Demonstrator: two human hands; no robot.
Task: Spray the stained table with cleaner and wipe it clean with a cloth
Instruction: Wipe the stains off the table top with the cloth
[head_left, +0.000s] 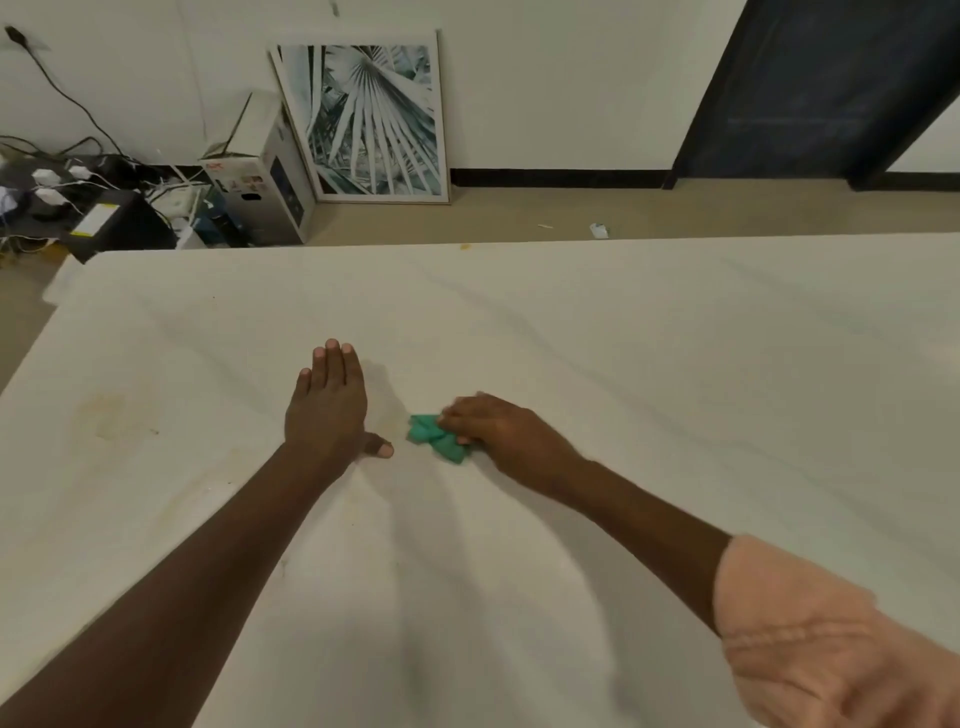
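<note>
A wide table (675, 364) covered in creased white cloth fills the view. My right hand (493, 426) grips a small bunched green cloth (436, 439) and holds it down on the table near the middle. My left hand (327, 405) lies flat on the surface just left of it, fingers straight and thumb spread out. Between the two hands is a faint yellowish mark (392, 410). A larger pale brown stain (109, 415) sits on the left part of the table. No spray bottle is in view.
Beyond the table's far edge, a framed palm-leaf picture (369, 119) and a white cardboard box (265, 176) lean against the wall. Tangled cables and chargers (67, 182) lie on the floor at the far left. A dark panel (810, 88) stands at the far right.
</note>
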